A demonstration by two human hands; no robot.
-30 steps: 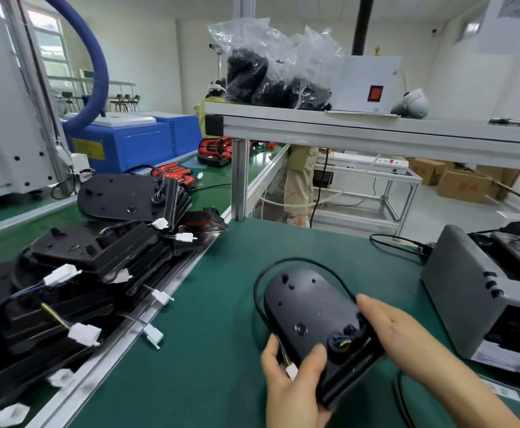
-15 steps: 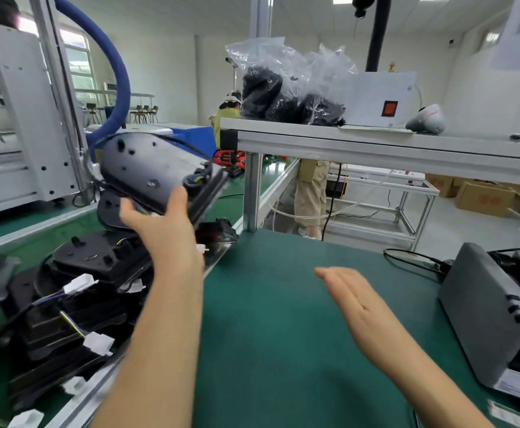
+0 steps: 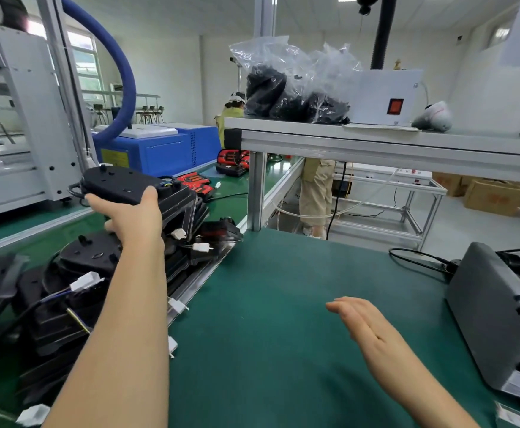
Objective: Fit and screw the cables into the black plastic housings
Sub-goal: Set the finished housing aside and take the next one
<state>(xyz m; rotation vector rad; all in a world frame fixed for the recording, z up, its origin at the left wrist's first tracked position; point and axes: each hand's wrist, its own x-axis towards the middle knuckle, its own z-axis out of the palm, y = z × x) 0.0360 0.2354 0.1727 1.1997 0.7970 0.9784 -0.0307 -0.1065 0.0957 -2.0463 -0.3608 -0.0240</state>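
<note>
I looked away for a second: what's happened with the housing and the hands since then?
The right hand let go of the black housing and now hovers open over the green mat. The left hand, still gripping it, carried it from the mat out to the left, to the top of the pile of housings. The pile and the grey machine at right stayed put.

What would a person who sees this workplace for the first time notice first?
The left hand grips a black housing above a pile of black housings with white connectors at the left. The right hand hovers open over the green mat in the foreground. On the shelf behind, clear bags of black parts stand out.
</note>
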